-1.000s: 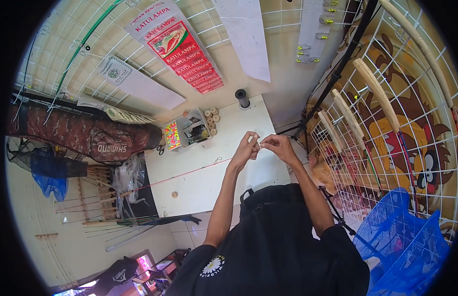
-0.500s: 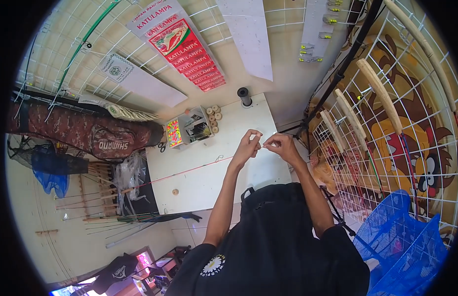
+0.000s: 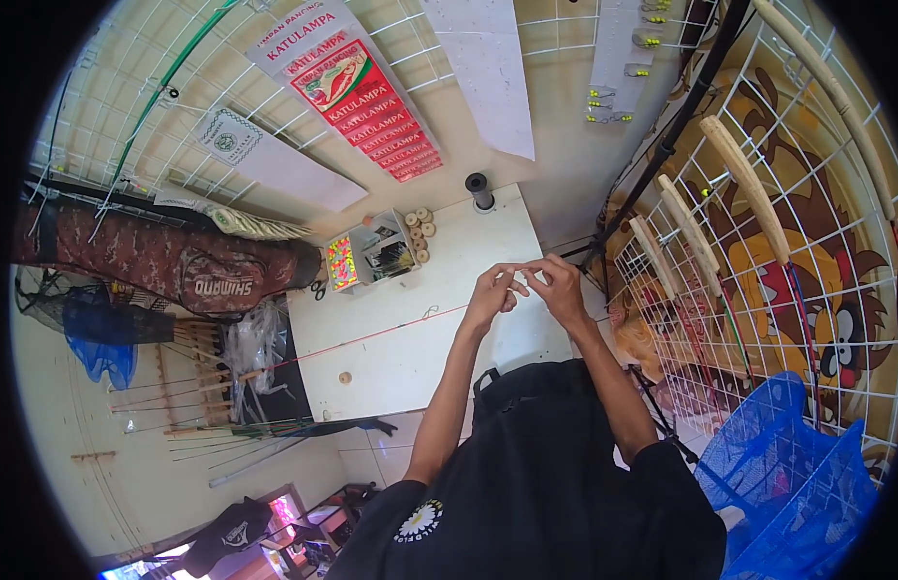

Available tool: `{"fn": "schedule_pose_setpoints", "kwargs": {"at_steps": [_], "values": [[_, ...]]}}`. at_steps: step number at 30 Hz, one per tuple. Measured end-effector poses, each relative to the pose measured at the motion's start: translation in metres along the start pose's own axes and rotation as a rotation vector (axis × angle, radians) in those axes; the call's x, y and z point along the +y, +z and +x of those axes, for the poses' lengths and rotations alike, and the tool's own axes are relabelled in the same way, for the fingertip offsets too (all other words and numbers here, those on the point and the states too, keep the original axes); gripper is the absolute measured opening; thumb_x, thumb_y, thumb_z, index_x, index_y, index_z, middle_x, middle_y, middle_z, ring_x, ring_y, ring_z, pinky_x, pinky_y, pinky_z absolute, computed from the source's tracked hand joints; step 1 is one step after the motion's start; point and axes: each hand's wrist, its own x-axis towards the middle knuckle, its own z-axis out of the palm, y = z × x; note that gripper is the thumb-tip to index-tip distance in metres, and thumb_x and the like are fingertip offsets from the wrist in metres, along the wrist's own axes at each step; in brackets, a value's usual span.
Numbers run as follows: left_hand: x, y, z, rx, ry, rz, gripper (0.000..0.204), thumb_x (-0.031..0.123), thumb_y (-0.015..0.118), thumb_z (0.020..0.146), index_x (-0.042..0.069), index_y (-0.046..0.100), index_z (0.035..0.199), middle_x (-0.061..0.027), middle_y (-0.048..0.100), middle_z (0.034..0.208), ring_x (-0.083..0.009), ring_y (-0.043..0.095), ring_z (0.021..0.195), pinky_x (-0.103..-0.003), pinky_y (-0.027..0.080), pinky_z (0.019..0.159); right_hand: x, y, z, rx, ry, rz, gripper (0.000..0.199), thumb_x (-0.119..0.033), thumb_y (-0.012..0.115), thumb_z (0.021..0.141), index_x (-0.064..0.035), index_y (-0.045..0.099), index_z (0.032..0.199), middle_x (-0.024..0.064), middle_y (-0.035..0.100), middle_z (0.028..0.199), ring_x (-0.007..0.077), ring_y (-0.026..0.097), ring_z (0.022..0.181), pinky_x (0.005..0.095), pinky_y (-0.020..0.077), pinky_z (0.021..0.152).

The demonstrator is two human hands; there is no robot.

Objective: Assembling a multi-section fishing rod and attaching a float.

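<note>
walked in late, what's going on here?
A person has both hands raised over the white table, the left hand and right hand close together, fingers bent. Anything between the fingertips is too small to make out. A thin red rod runs across the table up to the left hand. Scissors lie toward the table's far left.

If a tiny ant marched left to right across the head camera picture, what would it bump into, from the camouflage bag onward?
Camouflage bag → bright speckled panel → pale round pieces → left hand → right hand → big blue net.
</note>
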Motion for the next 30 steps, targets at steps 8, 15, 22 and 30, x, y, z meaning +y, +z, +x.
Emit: {"fn": "schedule_pose_setpoints", "kwargs": {"at_steps": [8,15,22,30], "values": [[0.004,0.001,0.003,0.039,-0.031,-0.027,0.027,0.028,0.057,0.099,0.002,0.058,0.104,-0.0089,0.064,0.080,-0.0056,0.042,0.050,-0.021,0.032,0.046,0.003,0.002,0.002,0.053,-0.040,0.076,0.012,-0.005,0.073,0.080,-0.0060,0.073,0.092,0.0015,0.060,0.072,0.0089,0.043,0.055,0.0264,0.0344,0.050],[0.014,-0.002,0.002,0.119,0.065,0.136,0.024,0.023,0.067,0.093,0.000,0.063,0.100,-0.0060,0.069,0.087,-0.0072,0.051,0.054,-0.020,0.038,0.050,0.003,-0.001,0.003,-0.018,0.024,0.115,0.008,-0.007,0.073,0.082,-0.0063,0.072,0.090,0.0012,0.064,0.078,0.0086,0.044,0.055,0.0263,0.0370,0.051],[0.012,-0.002,0.004,0.206,0.177,0.016,0.026,0.011,0.070,0.088,-0.001,0.066,0.111,-0.0090,0.071,0.085,-0.0130,0.067,0.069,-0.023,0.051,0.064,0.007,-0.001,0.003,-0.047,0.038,0.129,0.008,-0.008,0.073,0.082,-0.0061,0.072,0.090,0.0008,0.066,0.080,0.0079,0.044,0.055,0.0251,0.0369,0.051],[0.019,-0.009,0.000,0.264,0.328,0.150,0.031,0.007,0.073,0.084,-0.001,0.062,0.112,-0.0116,0.072,0.085,-0.0149,0.069,0.082,-0.028,0.051,0.081,0.007,-0.004,0.004,-0.089,0.094,0.159,0.008,-0.011,0.074,0.083,-0.0062,0.072,0.089,0.0007,0.067,0.080,0.0068,0.043,0.054,0.0242,0.0361,0.051]]}}
